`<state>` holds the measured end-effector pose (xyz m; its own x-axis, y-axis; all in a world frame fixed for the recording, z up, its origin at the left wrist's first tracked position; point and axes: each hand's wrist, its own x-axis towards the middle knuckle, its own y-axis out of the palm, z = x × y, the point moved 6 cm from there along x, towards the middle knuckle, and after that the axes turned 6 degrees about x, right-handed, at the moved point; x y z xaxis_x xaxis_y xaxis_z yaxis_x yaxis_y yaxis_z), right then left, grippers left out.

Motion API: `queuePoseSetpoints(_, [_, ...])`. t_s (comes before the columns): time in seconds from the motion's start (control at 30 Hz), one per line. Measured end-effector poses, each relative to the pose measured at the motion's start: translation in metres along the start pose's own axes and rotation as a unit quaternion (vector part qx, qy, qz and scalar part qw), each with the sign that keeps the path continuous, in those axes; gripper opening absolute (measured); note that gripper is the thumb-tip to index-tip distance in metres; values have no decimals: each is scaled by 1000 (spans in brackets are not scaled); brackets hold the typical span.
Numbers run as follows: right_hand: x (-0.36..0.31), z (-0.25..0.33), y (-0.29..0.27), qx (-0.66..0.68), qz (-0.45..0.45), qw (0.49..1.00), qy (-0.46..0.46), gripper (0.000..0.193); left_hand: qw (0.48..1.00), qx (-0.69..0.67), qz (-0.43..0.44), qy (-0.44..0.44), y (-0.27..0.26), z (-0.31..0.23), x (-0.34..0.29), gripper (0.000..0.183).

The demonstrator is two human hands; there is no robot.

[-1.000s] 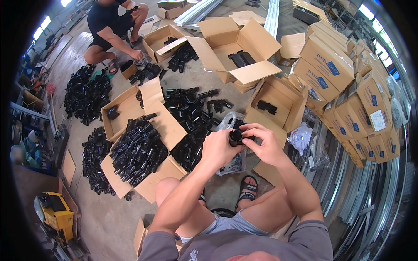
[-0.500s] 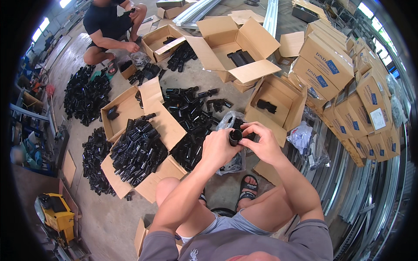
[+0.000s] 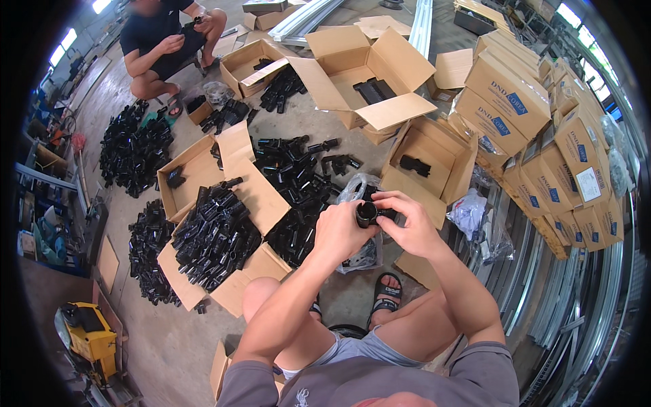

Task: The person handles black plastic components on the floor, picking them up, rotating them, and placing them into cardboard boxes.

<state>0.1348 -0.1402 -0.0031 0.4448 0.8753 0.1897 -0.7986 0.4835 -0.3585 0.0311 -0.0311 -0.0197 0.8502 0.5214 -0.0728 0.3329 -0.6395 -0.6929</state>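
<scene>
Big stack of closed cartons point(image 3: 505, 102) on the right, then an open cardboard box point(image 3: 399, 112), then a heap of black parts point(image 3: 217, 234) to the left. My left hand point(image 3: 341, 229) is curled round a black tubular piece point(image 3: 367, 215), right hand point(image 3: 412, 222) fingers pinching its other side, so it sits between both.

A glossy black tubular part point(image 3: 367, 216) shows at centre, a yellow-and-black boxy machine point(image 3: 93, 338) lower left, a grey cloth shirt point(image 3: 376, 375) at bottom.
</scene>
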Motion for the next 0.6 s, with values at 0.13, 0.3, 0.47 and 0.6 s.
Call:
queuePoseSetpoints(0.13, [-1,-8,-2,-21,14,1000,0,20,1000,9,1,-3,-1,-1,0,28])
queuePoseSetpoints(0.3, [0,-4,0,-54,18,998,3,20,999,33,25,-6,-1,-1,0,31])
queuePoseSetpoints(0.47, [-1,-5,-2,-39,19,999,-26,19,1000,4,4,-1,-2,-3,0,28])
queuePoseSetpoints(0.6, [1,-5,0,-38,28,999,5,19,1000,2,7,-9,0,-1,-2,30])
